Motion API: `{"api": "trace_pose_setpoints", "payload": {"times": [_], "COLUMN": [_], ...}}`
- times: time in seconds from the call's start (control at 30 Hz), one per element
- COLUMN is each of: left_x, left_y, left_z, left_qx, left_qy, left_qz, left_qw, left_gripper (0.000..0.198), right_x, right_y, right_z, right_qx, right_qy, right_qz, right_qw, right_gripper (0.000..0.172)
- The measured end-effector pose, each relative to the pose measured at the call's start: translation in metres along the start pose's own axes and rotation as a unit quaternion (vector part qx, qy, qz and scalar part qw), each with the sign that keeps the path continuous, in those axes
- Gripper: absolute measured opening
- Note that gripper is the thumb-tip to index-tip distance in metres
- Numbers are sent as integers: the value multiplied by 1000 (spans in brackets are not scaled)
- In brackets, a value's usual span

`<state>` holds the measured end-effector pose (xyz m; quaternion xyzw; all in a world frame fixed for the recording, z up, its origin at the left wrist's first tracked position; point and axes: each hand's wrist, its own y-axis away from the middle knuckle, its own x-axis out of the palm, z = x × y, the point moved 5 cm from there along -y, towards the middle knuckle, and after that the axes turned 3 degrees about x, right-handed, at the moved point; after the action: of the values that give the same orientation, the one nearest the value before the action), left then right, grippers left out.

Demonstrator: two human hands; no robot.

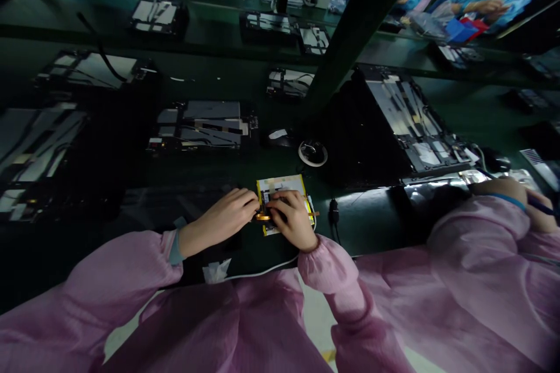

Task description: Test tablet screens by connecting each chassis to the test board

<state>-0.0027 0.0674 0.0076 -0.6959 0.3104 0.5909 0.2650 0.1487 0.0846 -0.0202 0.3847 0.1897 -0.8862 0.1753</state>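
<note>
Two bare hands work close together, almost touching, over one flat yellow-edged board [282, 186] lying on a dark green workbench [363, 218], directly in front of the person. The left hand [223, 215] is curled nearly shut, its fingertips closed on a short orange flexible strip [263, 217] at the board's near edge. The right hand [292, 220] is also curled, with its fingers resting on the board's middle; exactly what they grip is hidden. Both forearms are in pink smock sleeves [126, 274]. One thin white cable [262, 271] runs along the bench below the hands, and one small black plug [333, 211] lies just to the right. Ahead are one computer mouse [280, 139] and one white ring [312, 153]. At least nine dark open casings with metal plates inside, such as one [203, 125] straight ahead, fill the benches. To the right, a co-worker's hand [501, 192], also in a pink sleeve, holds a blue pen [541, 206].
</note>
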Motion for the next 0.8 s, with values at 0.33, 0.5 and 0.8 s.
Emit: {"api": "trace_pose_setpoints", "payload": {"times": [0.33,0.5,0.8], "left_x": [7,10,10], "left_y": [1,0,-3], "left_z": [-1,-2,0], "left_qx": [-11,-12,-21], "left_qy": [6,5,13], "left_qz": [-13,-10,-11], "left_qw": [1000,1000,1000], "left_gripper": [14,13,14], "right_x": [-3,-4,-1], "right_y": [2,4,5], "right_z": [2,0,23], "right_qx": [-35,-63,-71], "right_qy": [10,10,112], "right_qz": [17,40,68], "right_qw": [999,997,989], "right_gripper": [22,26,21]}}
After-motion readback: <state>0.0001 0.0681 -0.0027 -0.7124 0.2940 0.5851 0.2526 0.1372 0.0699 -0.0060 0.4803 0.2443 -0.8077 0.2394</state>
